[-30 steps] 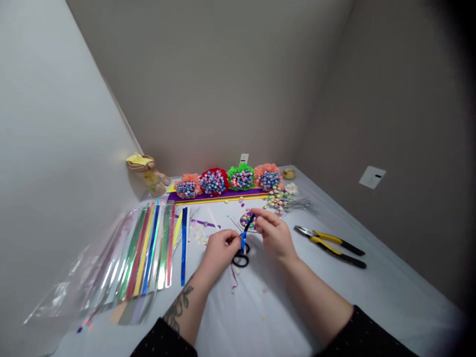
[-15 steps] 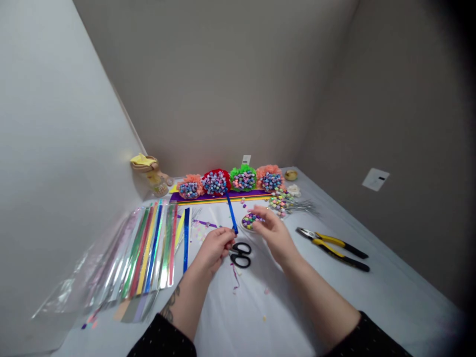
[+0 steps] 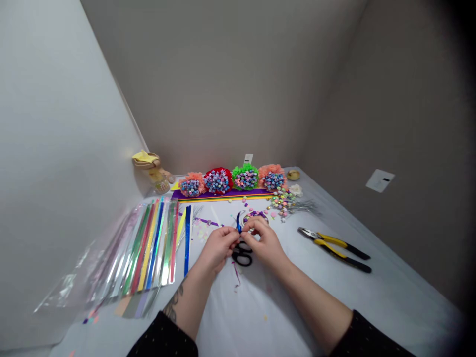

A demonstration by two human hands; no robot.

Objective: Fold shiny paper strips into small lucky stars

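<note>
Between my hands a blue paper strip (image 3: pixel 238 221) curves upward, its lower end hidden by my fingertips. My left hand (image 3: pixel 219 246) pinches that end. My right hand (image 3: pixel 263 241) meets it from the right, thumb and fingers closed on the strip. Just below my fingers lie scissors (image 3: pixel 242 254) with black handles; the blades are hidden under my left hand. Right behind my right hand is a small round dish (image 3: pixel 256 216) of colourful folded paper stars, partly covered by the fingers.
Packs of shiny coloured strips (image 3: pixel 148 248) lie left, beside loose blue strips (image 3: pixel 187 238). Yellow-black pliers (image 3: pixel 334 245) rest right. Several crepe-paper clusters (image 3: pixel 217 180) line the back, with loose stars (image 3: pixel 282 201) and thin wires (image 3: pixel 307 207) near them. A jar-like container (image 3: pixel 152 171) stands back left.
My right hand has moved left and down from beside the dish to the strip. The strip, long and straight before, is now bent into a short curve at my fingertips.
</note>
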